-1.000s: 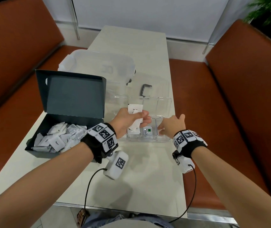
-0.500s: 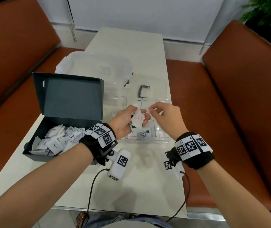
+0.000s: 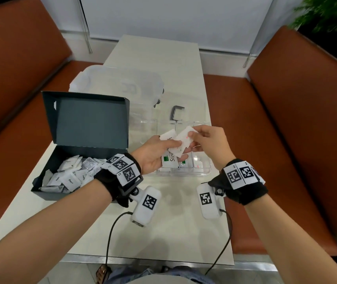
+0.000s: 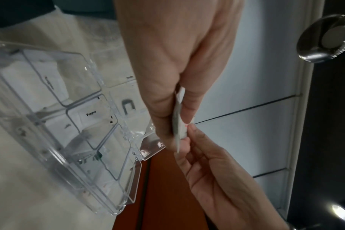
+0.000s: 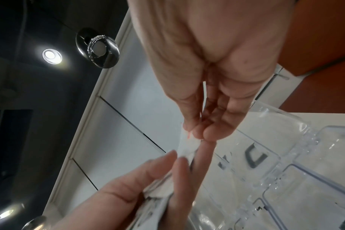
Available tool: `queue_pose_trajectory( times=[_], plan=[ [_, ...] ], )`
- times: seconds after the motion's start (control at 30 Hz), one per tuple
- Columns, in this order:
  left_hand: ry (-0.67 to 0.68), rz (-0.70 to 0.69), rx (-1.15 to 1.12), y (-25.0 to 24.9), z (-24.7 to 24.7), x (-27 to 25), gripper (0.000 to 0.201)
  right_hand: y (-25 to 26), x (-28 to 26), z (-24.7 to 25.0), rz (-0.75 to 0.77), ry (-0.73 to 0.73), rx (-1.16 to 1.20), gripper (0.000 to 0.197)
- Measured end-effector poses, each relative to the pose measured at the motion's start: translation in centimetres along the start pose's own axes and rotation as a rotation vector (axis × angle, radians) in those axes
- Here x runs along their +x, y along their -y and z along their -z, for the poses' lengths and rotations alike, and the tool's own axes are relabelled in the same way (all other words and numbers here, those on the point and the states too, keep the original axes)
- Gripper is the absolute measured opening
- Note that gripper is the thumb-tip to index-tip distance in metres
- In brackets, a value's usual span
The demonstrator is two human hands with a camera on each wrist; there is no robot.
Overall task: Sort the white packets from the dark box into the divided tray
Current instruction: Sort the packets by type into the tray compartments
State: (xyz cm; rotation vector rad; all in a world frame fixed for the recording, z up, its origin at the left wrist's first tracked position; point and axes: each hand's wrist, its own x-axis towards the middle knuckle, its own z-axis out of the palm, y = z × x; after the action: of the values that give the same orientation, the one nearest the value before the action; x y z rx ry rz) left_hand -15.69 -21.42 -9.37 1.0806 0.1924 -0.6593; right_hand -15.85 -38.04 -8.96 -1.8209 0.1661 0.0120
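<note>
Left wrist – "Pepper" packet (image 4: 90, 116) in tray (image 4: 116, 208), unreadable overhead

The left hand (image 3: 155, 152) covers part of the "Stev…" packet (image 3: 170, 160); the red print on the packet (image 3: 184, 138) pinched above it is unreadable.

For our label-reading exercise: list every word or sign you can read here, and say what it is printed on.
"Pepper": packet in the clear tray.
"Pepper", small: packet in the dark box.
"Stev…", cut off, with a green square: packet under the left hand.
Square coded markers, no words: wristbands.
Other print: blurred.
</note>
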Motion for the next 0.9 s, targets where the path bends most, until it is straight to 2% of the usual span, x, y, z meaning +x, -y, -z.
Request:
queue_pose_trajectory(
  times=[0.1, 0.17, 0.3, 0.47, 0.63, 0.8, 0.9],
  plan=[
    [-0.004, -0.063, 0.11, 0.4, 0.2, -0.2, 0.016, 0.1, -0.2, 0.3, 0.012, 0.023, 0.024, 0.011],
    [-0.029, -0.099, 0.135, 0.5, 0.3, -0.2, 0.017, 0.1, -0.2, 0.5, 0.007, -0.013, 0.052, 0.011],
    [-0.083, -0.172, 0.19, 0.6, 0.6, -0.4, 0.015, 0.1, -0.2, 1.4, -0.041, -0.064, 0.223, 0.013],
    [-0.135, -0.243, 0.249, 0.8, 0.6, -0.6, 0.014, 0.3, -0.9, 1.1, -0.132, 0.07, 0.429, 0.023],
    [-0.134, -0.296, 0.304, 0.9, 0.3, -0.7, 0.021, 0.5, -1.3, 0.2, -0.175, 0.096, 0.371, 0.023],
    [-0.112, -0.284, 0.361, 0.5, 0.4, -1.1, 0.032, 0.7, -1.0, 0.5, -0.151, 0.091, 0.184, 0.017],
    [-0.099, -0.275, 0.405, 0.6, 0.4, -1.3, 0.03, 0.7, -0.4, 0.9, -0.132, 0.102, 0.094, 0.013]
  ],
)
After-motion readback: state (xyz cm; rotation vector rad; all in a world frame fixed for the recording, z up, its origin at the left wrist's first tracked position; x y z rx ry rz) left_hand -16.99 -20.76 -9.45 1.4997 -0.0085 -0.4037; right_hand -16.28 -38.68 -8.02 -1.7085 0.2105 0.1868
